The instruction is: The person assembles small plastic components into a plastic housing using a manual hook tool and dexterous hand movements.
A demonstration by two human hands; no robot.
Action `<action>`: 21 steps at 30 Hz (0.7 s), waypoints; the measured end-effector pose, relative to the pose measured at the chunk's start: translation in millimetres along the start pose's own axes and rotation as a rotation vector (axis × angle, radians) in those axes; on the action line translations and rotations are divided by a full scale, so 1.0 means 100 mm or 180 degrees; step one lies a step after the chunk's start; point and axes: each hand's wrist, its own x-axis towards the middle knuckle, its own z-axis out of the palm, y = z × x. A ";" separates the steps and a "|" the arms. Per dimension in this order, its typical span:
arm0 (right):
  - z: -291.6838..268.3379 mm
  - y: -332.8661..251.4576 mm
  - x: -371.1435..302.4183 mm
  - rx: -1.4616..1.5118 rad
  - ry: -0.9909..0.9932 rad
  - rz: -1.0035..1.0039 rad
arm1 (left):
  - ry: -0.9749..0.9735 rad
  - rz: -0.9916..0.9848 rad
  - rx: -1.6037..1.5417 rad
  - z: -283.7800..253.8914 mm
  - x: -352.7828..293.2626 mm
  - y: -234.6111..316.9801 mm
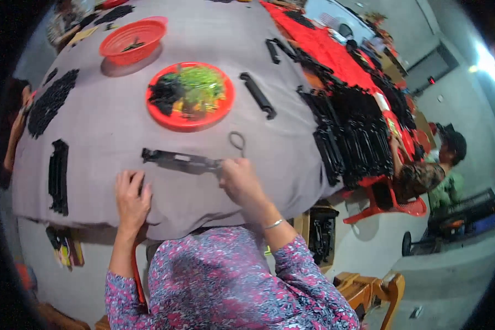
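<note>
My left hand [132, 199] is half-open, near side of the black part [173, 159]; right hand [239, 179] curls at its right end, grip too blurred to tell.

Your right hand [239, 179] is blurred and hides the 3 o'clock end of the black part [173, 158]; its grip can't be told. Toward 11 o'clock, dark bits [134, 44] in the red basket [118, 53] are too small to name; toward 10, a person [16, 127] is cut off.
</note>
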 end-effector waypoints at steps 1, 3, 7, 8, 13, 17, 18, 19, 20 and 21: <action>0.00 0.03 0.01 0.0013 0.0091 -0.0016 | 0.0016 -0.0020 0.0091 -0.02 0.00 0.01; -0.03 0.08 0.05 0.0112 0.0001 0.0025 | 0.0030 0.0012 0.0161 0.01 0.00 0.01; -0.06 0.08 0.02 0.0113 0.0077 0.0070 | 0.0022 0.0101 0.0220 0.06 0.02 0.00; -0.06 0.09 0.04 -0.0020 0.0100 0.0034 | 0.0028 0.0119 0.0232 0.06 0.04 0.00; 0.04 0.00 0.01 -0.0150 0.0025 -0.0036 | 0.0028 0.0084 0.0331 0.01 0.00 -0.03; 0.10 -0.11 -0.08 -0.0457 0.0128 0.0367 | 0.0084 -0.0116 0.0174 0.01 -0.11 -0.09; -0.01 -0.09 -0.09 -0.0616 0.0099 0.0144 | 0.0053 0.0022 0.0157 0.02 -0.02 -0.05; -0.07 -0.04 -0.07 -0.0768 0.0052 -0.0087 | 0.0138 0.0122 0.0100 0.05 0.04 0.00; -0.10 -0.03 -0.07 -0.0744 0.0109 -0.0060 | 0.0150 0.0204 0.0066 0.10 0.06 -0.01; -0.09 -0.08 -0.09 -0.0724 0.0052 -0.0196 | 0.0148 0.0158 0.0003 0.11 0.05 -0.01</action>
